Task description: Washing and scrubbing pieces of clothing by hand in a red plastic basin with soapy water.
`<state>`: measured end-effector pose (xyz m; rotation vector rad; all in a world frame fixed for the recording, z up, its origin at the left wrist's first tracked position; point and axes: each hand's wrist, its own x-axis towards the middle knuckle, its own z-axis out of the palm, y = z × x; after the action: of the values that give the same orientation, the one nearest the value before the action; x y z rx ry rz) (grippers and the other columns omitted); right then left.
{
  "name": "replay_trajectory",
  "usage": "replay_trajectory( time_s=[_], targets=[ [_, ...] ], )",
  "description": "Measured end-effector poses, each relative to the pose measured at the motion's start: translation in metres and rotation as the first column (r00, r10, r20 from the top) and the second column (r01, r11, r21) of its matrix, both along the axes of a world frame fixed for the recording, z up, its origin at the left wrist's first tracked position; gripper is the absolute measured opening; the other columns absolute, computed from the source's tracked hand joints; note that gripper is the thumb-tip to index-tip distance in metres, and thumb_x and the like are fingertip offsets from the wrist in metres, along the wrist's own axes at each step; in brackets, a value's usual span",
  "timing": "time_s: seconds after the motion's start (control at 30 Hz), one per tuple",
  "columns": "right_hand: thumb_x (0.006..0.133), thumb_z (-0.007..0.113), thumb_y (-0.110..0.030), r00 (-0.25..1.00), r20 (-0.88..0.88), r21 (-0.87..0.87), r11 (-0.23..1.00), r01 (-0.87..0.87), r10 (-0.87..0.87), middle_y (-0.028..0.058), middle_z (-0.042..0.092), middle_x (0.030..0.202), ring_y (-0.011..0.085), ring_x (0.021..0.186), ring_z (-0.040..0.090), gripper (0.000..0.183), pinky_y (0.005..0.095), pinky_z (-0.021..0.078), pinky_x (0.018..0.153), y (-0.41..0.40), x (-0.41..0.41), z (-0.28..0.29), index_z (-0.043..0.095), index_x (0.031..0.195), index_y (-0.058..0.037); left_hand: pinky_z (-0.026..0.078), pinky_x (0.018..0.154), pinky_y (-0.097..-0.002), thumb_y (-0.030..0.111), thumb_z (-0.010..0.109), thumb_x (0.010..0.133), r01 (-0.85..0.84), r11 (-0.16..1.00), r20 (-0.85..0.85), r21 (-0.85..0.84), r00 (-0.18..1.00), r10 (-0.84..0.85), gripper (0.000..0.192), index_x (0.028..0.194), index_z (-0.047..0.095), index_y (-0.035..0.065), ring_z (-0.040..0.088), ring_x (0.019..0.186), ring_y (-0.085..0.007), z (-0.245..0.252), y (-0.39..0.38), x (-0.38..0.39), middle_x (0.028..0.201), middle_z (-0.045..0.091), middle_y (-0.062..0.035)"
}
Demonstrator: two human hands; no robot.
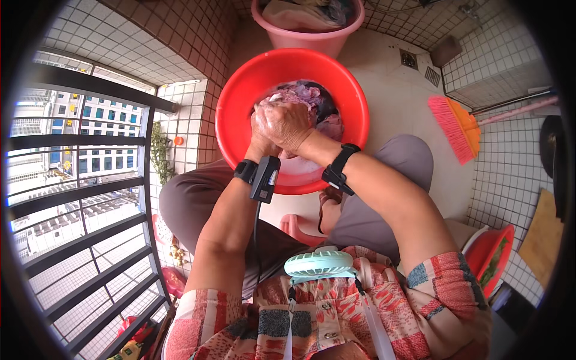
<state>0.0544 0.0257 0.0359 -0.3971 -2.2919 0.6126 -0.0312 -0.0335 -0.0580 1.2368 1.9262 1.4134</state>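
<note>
A red plastic basin point(351, 130) stands on the floor between my knees, with wet cloth and sudsy water point(301, 166) in it. My right hand point(288, 123) and my left hand point(261, 130) are pressed together over its left half, both closed on a wet pinkish-purple patterned garment point(299, 94). Foam clings to the knuckles. Most of the left hand's fingers are hidden behind the right hand. Dark cloth point(326, 105) lies in the basin to the right of the garment. Each wrist wears a black strap, the left one with a box-shaped device point(265, 180) and cable.
A pink tub point(306, 40) holding laundry stands behind the basin. An orange-and-pink broom point(456, 128) leans at the right, near a floor drain point(408, 59). Dark railings point(81, 141) line the left side. A mint neck fan point(318, 263) hangs at my chest.
</note>
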Motion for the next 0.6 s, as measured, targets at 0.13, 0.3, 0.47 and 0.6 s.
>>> replay_trajectory(
  time_s=[0.13,0.3,0.47,0.6],
  targets=[
    [0.082,0.049,-0.021,0.975,0.162,-0.059,0.985,0.163,-0.152,0.0115,0.059,0.059,0.0303,0.058,0.060,0.024,0.0406,0.0476,0.054,0.035,0.001,-0.026,0.057,0.063,-0.0098,0.046,0.075,-0.0362,0.025,0.041,0.090,-0.279,0.950,0.990,0.138,0.037,-0.133,0.024,0.097,0.055,0.0068,0.057,0.085,-0.0231,0.062,0.024,0.039,0.092,0.059,-0.0074],
    [0.084,0.050,-0.028,0.868,0.441,-0.251,0.896,0.365,-0.230,0.0148,0.063,0.069,0.0282,0.065,0.062,0.026,0.0390,0.0489,0.061,0.067,-0.001,-0.032,0.064,0.075,-0.0076,0.045,0.086,-0.0388,0.032,0.045,0.091,-0.241,0.952,0.982,0.187,0.013,-0.189,0.033,0.102,0.055,0.0028,0.057,0.094,-0.0249,0.087,0.016,0.027,0.099,0.060,-0.0130],
    [0.081,0.064,-0.030,0.907,-0.241,-0.963,-0.204,-0.179,0.344,0.0076,0.062,0.096,0.0159,0.085,0.059,0.032,0.0291,0.0481,0.073,0.080,0.019,-0.010,0.061,0.095,-0.0004,0.043,0.087,-0.0357,0.028,0.052,0.089,-0.333,0.934,0.981,0.128,0.182,-0.070,0.026,0.092,0.057,0.0032,0.057,0.091,-0.0223,0.088,0.005,0.001,0.094,0.061,-0.0096],
    [0.072,0.070,-0.014,0.843,-0.110,-0.992,-0.104,-0.065,0.527,0.0102,0.063,0.089,0.0185,0.081,0.060,0.033,0.0305,0.0491,0.069,0.093,0.025,-0.018,0.061,0.099,0.0018,0.041,0.088,-0.0331,0.024,0.053,0.088,-0.392,0.908,0.975,0.149,0.214,-0.067,0.021,0.093,0.058,0.0037,0.055,0.091,-0.0197,0.085,0.000,-0.009,0.092,0.060,-0.0072]
  ],
)
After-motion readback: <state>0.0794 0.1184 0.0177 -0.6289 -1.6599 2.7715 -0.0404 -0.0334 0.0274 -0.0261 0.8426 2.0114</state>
